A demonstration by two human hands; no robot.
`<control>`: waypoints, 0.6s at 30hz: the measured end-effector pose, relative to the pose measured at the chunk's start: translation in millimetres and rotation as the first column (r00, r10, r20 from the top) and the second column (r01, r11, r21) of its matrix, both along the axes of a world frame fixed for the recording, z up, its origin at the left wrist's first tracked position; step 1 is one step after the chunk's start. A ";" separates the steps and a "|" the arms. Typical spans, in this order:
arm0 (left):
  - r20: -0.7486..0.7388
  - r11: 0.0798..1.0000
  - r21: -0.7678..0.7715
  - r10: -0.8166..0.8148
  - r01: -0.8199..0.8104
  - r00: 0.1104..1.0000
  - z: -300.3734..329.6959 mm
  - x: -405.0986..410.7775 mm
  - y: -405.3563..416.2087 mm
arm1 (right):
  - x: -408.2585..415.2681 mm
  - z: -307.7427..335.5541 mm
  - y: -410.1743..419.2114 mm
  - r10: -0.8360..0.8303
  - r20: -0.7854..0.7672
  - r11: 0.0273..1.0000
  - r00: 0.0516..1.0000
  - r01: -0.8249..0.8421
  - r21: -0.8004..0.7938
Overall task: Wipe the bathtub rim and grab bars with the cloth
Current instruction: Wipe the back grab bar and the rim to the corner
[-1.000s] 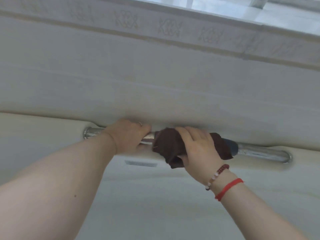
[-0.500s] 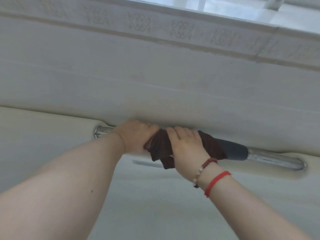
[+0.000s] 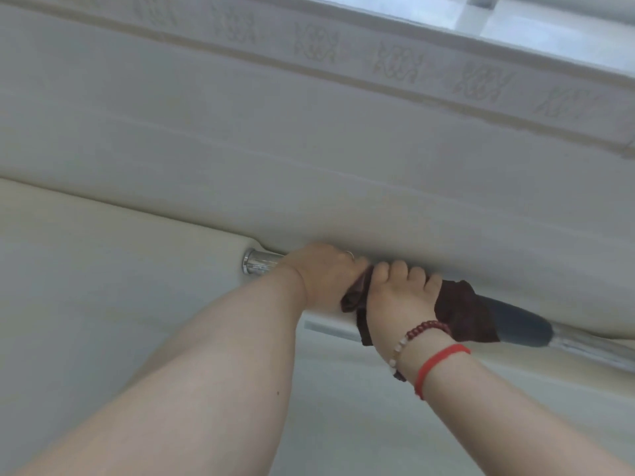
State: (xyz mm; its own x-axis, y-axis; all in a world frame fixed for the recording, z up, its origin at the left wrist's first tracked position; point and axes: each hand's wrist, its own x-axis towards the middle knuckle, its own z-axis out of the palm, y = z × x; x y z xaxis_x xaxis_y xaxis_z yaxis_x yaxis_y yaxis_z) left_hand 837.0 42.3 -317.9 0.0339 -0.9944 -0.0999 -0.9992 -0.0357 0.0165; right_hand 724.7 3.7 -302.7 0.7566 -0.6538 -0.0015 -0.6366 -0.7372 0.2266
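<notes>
A chrome grab bar (image 3: 522,326) with a dark grey middle sleeve runs along the inner tub wall under the wide cream bathtub rim (image 3: 309,187). A dark brown cloth (image 3: 460,314) is wrapped round the bar. My right hand (image 3: 400,293) grips the cloth and the bar through it, fingers curled over the top. My left hand (image 3: 323,276) grips the bar right beside it, touching the cloth's left edge. Only the bar's chrome left end shows past my left hand.
A patterned tile border (image 3: 395,67) runs along the wall above the rim, with a window (image 3: 515,25) at the top right. The pale tub wall (image 3: 86,269) fills the left and bottom. A small slot (image 3: 326,328) sits in the wall below the bar.
My right hand has slid the cloth leftwards along the bar until it meets my left hand. More of the grey sleeve is uncovered to the right.
</notes>
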 end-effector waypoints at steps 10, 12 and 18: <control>-0.139 0.990 -0.135 -0.060 0.041 0.988 -4.1 7.6 15.9 | -1.4 13.3 -0.8 -0.008 -0.276 0.979 0.961 0.063 0.191; -0.073 0.971 -0.207 -0.135 0.117 0.988 -4.2 28.6 36.7 | -0.5 14.1 -2.2 -0.016 -0.294 0.979 0.956 0.075 0.191; 0.006 0.961 -0.277 -0.019 0.020 1.000 -2.5 120.5 114.9 | 0.1 17.3 -1.6 -0.027 -0.309 0.977 0.951 0.090 0.191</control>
